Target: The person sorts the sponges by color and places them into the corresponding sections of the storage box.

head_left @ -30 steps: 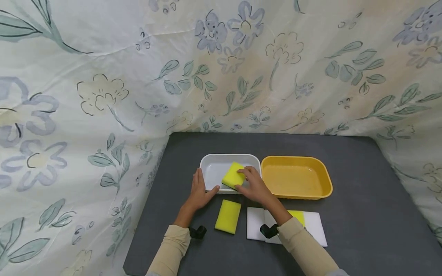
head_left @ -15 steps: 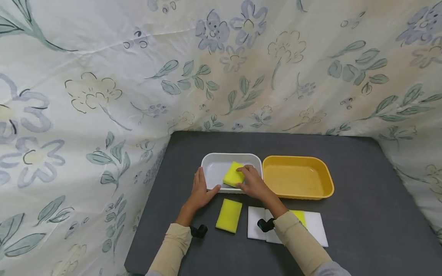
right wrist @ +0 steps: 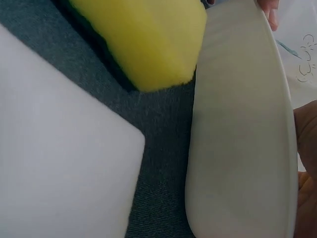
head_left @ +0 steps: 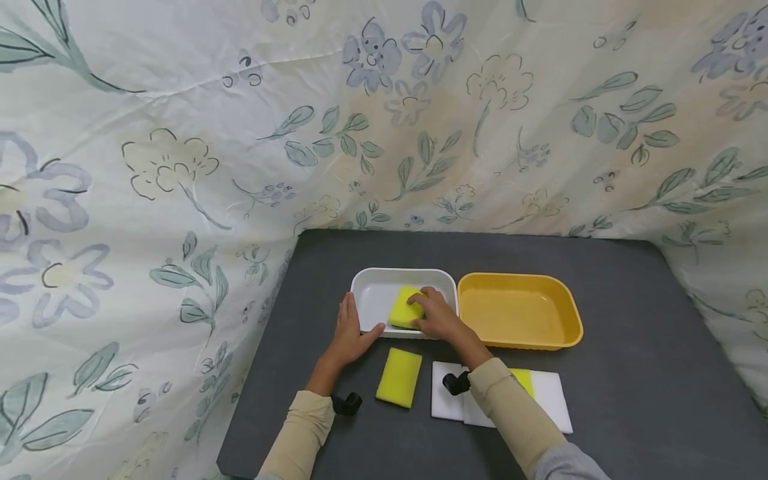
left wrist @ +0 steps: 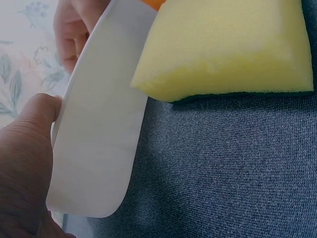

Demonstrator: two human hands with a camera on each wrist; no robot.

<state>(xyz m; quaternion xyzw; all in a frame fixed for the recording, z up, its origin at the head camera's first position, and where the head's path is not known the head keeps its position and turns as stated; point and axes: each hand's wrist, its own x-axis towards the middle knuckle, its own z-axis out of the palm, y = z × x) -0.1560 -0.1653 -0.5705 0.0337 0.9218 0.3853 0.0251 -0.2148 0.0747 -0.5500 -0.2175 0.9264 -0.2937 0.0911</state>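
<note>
A yellow sponge [head_left: 405,307] lies inside the white tray [head_left: 371,297], toward the tray's right front part. My right hand [head_left: 441,320] grips this sponge, thumb at its near side and curled fingers on top. My left hand [head_left: 350,337] rests against the left front corner of the tray, fingers straight along the left side and thumb at the front rim. In the left wrist view the thumb [left wrist: 42,111] touches the rim. The tray wall [right wrist: 240,134] hides the gripped sponge in the right wrist view.
A yellow tray [head_left: 519,310] stands right beside the white one. In front lies another yellow sponge [head_left: 399,378] with a dark green underside. White foam-like blocks [head_left: 447,390] and a yellow piece [head_left: 523,381] lie partly under my right forearm. A floral cloth [head_left: 384,133] hangs behind the table.
The gripped sponge has tilted down and lies flatter in the white tray. My right fingers have shifted slightly over it. The left hand keeps its place at the tray.
</note>
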